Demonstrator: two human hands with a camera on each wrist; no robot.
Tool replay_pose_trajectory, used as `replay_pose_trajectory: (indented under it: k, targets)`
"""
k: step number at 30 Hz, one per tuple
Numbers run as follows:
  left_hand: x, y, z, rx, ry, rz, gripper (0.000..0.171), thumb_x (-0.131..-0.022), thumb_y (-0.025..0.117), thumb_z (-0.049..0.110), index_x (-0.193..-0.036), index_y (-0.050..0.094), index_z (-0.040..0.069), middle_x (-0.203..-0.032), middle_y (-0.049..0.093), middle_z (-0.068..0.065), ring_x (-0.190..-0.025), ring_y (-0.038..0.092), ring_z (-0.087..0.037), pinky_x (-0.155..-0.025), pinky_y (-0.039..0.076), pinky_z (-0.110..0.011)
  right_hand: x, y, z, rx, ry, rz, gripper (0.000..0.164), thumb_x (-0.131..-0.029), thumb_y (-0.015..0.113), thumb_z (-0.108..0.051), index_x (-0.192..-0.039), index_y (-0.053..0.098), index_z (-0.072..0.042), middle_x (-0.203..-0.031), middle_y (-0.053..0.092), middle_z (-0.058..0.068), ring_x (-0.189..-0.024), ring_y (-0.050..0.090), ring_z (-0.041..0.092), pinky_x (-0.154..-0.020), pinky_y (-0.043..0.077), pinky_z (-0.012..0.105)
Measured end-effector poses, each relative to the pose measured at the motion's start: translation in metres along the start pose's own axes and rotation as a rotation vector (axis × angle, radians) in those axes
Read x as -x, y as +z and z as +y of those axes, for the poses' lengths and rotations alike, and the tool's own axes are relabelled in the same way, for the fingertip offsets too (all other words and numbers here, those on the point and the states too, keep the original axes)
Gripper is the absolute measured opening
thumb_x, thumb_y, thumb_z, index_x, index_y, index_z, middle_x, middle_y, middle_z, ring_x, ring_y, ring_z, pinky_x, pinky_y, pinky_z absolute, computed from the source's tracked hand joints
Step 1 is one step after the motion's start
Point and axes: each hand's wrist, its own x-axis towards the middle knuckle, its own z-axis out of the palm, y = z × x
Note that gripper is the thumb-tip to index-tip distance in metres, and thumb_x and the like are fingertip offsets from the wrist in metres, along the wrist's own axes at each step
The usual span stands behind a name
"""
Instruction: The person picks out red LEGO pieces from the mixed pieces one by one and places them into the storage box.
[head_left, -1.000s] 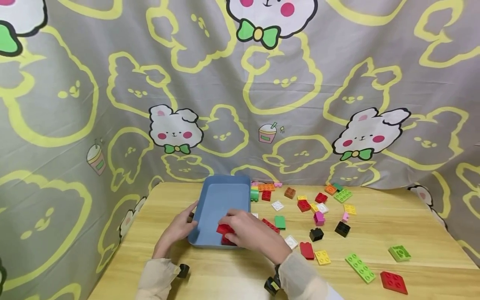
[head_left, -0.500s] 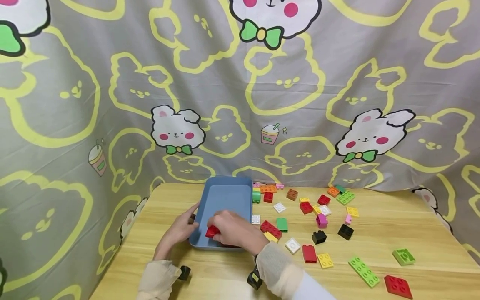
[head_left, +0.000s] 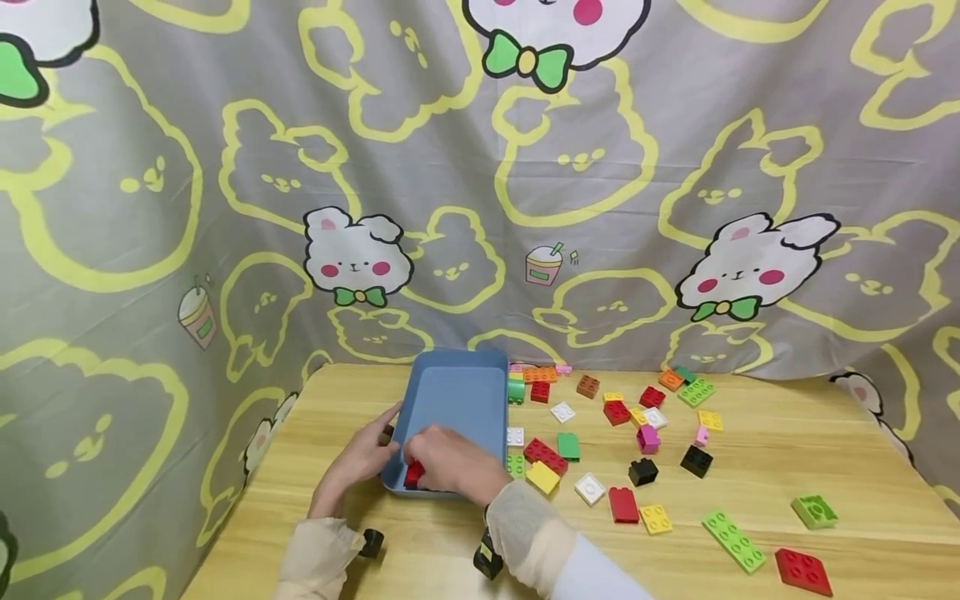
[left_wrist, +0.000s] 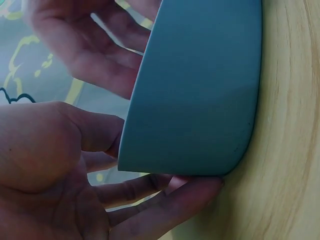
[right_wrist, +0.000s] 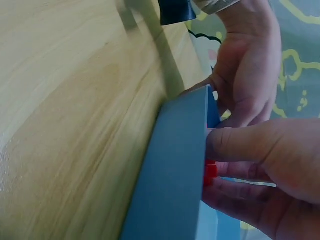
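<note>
"Red plastic toy brick (head_left: 414, 474): whereabouts is it?"

"Inside the blue rectangular tray (head_left: 457, 400), low in its near-left corner, close behind the near wall."

"And which hand is nearer?"

"The right hand (head_left: 453, 461), clearly. It reaches in over the near right side, and its thumb and fingers pinch the brick, which peeks out at their left."

"What about the left hand (head_left: 363, 456)?"

"Clamped on the tray's left wall, thumb at the rim and fingers outside. So the brick lies to its right and a little nearer the person, with that wall between its fingers and the brick."

"Long axes?"

"The tray's runs away from the person. The brick's I can't tell; the right fingers cover too much, even from the right wrist, to say how it's turned."
</note>
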Motion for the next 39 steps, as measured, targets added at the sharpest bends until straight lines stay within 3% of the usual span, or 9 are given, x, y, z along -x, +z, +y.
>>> replay_pose_trajectory:
  k: [10, 14, 19, 31, 39]
  targets:
    - [0.000, 0.004, -0.001, 0.008, -0.004, 0.010, 0.065, -0.090, 0.054, -0.007, -0.151, 0.034, -0.003, -0.106, 0.061, -0.025, -0.086, 0.058, -0.029, -0.067, 0.052, -0.040, 0.001, 0.005, 0.002, -0.007, 0.056, -0.041, 0.011, -0.077, 0.082, -0.014, -0.083, 0.072, -0.014, -0.073, 0.064, -0.007, -0.064, 0.054, 0.006, -0.057, 0.047, 0.019]
    - [-0.001, 0.005, -0.002, 0.004, 0.005, 0.010, 0.065, -0.090, 0.054, -0.007, -0.151, 0.033, -0.004, -0.105, 0.061, -0.025, -0.087, 0.059, -0.029, -0.069, 0.052, -0.041, 0.003, 0.002, 0.003, -0.032, 0.061, -0.033, 0.014, -0.081, 0.079, -0.023, -0.088, 0.074, -0.012, -0.080, 0.068, -0.005, -0.069, 0.057, 0.006, -0.062, 0.050, 0.021]
    - [-0.002, 0.004, -0.003, 0.015, -0.001, 0.005, 0.065, -0.090, 0.053, -0.007, -0.152, 0.033, -0.003, -0.107, 0.061, -0.027, -0.084, 0.058, -0.028, -0.063, 0.052, -0.037, 0.013, -0.015, 0.003, -0.034, 0.001, 0.042, 0.022, -0.090, 0.070, -0.027, -0.102, 0.075, -0.010, -0.093, 0.072, 0.000, -0.078, 0.062, 0.007, -0.070, 0.054, 0.022]
    - [-0.002, 0.001, -0.003, -0.003, -0.001, 0.007, 0.066, -0.090, 0.054, -0.006, -0.153, 0.032, -0.002, -0.108, 0.059, -0.027, -0.086, 0.057, -0.029, -0.064, 0.051, -0.037, 0.061, -0.062, -0.014, -0.022, -0.092, 0.133, 0.017, -0.093, 0.065, -0.021, -0.107, 0.073, -0.013, -0.099, 0.067, -0.001, -0.075, 0.059, 0.002, -0.064, 0.051, 0.015]
    - [0.000, 0.005, -0.002, -0.004, -0.038, 0.015, 0.066, -0.090, 0.054, -0.005, -0.153, 0.032, 0.000, -0.111, 0.058, -0.028, -0.086, 0.057, -0.030, -0.063, 0.053, -0.038, 0.110, -0.078, -0.012, -0.154, 0.009, 0.138, 0.020, -0.095, 0.064, -0.023, -0.110, 0.073, -0.014, -0.101, 0.068, -0.003, -0.071, 0.056, -0.002, -0.063, 0.051, 0.013]
